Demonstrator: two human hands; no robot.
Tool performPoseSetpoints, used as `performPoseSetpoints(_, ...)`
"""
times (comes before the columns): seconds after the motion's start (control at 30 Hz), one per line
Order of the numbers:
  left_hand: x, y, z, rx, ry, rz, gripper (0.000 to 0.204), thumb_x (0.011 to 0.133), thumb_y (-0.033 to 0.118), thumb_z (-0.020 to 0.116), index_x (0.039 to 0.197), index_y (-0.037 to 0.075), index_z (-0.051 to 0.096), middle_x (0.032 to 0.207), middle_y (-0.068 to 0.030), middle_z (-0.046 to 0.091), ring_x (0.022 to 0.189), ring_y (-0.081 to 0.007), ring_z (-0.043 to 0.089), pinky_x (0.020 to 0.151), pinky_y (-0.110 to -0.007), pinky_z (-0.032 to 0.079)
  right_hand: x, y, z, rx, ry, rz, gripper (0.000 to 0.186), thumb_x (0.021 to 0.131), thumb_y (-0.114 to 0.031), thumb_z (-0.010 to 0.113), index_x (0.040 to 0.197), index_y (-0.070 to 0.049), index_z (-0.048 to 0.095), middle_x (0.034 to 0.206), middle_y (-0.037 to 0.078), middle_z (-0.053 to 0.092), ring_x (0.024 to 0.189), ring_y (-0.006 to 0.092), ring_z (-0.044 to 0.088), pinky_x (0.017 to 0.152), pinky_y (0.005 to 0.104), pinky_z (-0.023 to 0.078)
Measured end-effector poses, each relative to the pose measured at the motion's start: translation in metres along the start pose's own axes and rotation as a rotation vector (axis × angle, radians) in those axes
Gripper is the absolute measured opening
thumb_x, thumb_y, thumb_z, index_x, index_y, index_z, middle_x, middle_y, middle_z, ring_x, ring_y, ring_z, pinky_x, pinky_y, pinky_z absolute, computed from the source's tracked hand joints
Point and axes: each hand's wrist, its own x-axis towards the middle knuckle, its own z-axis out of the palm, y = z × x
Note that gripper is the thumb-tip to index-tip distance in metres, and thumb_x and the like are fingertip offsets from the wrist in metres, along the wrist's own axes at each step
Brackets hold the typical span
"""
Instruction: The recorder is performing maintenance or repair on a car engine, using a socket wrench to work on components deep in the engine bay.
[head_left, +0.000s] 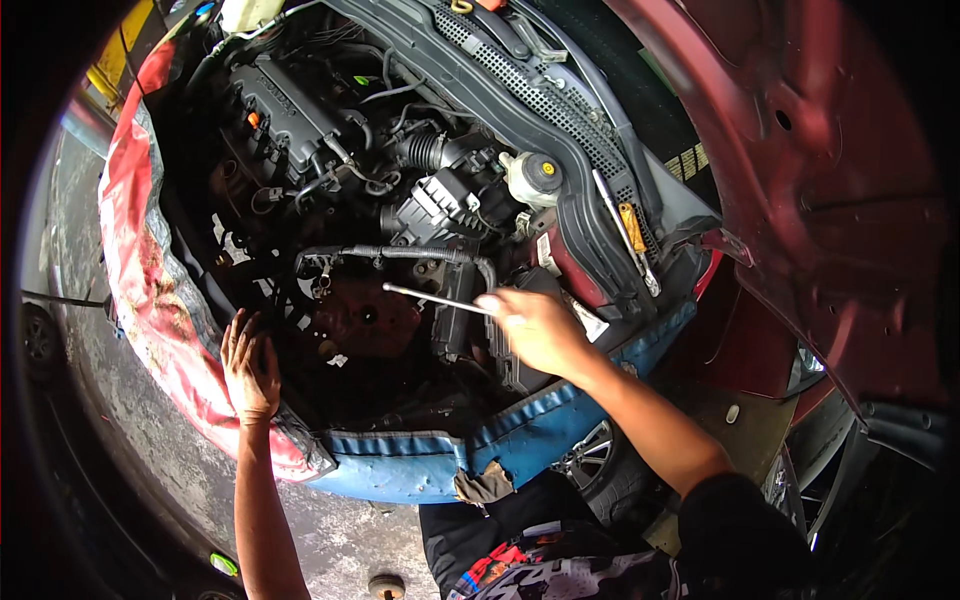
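My right hand [540, 328] is closed round one end of a thin silver metal rod [435, 298] with a small rounded tip. The rod points left over the engine bay, above a dark gap beside the black hoses; its exact kind does not show. My left hand [250, 368] lies with fingers stretched out on the front edge of the bay, by the red fender cover [165, 290], and holds nothing. Between and beyond the hands runs a ribbed black hose [400, 252]. Farther in are the throttle-side intake duct [425, 150] and the black engine cover [285, 110].
A long silver wrench [622, 225] lies on the cowl by a yellow-orange object [632, 228]. A reservoir with a black cap [538, 175] stands near it. The raised red hood [830, 180] is at the right. A blue cover [400, 468] drapes the near fender, above a wheel [590, 455].
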Motion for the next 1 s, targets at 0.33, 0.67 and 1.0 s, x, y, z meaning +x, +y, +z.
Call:
performPoseSetpoints(0.33, -0.003, 0.0, 0.004, -0.027, 0.008, -0.025, 0.022, 0.091, 0.004, 0.052, 0.108, 0.0, 0.064, 0.128, -0.0112, 0.06, 0.13, -0.0326, 0.047, 0.112, -0.048, 0.032, -0.122, 0.103, -0.111, 0.441, 0.783, 0.087, 0.033, 0.104, -0.022, 0.046, 0.121, 0.002, 0.061, 0.077, -0.002, 0.052, 0.07, 0.0067, 0.045, 0.064, 0.0211, 0.037)
performPoseSetpoints(0.67, -0.003, 0.002, 0.001, 0.02, 0.0, -0.022, 0.021, 0.09, 0.005, 0.053, 0.107, 0.0, 0.065, 0.128, -0.011, 0.061, 0.13, -0.0319, 0.047, 0.112, -0.048, 0.032, -0.076, 0.166, -0.132, 0.041, 0.869, 0.103, 0.028, 0.102, -0.019, 0.049, 0.119, -0.003, 0.064, 0.08, 0.002, 0.056, 0.074, 0.0111, 0.051, 0.071, 0.0265, 0.044)
performPoseSetpoints(1.0, 0.001, 0.007, 0.0, -0.025, 0.019, -0.044, 0.018, 0.087, 0.004, 0.056, 0.102, 0.001, 0.065, 0.125, -0.0113, 0.062, 0.13, -0.0325, 0.048, 0.111, -0.048, 0.032, -0.08, 0.188, -0.138, -0.675, 0.716, 0.119, 0.034, 0.092, -0.017, 0.057, 0.124, -0.007, 0.061, 0.098, 0.013, 0.058, 0.097, 0.0326, 0.053, 0.091, 0.0441, 0.04)
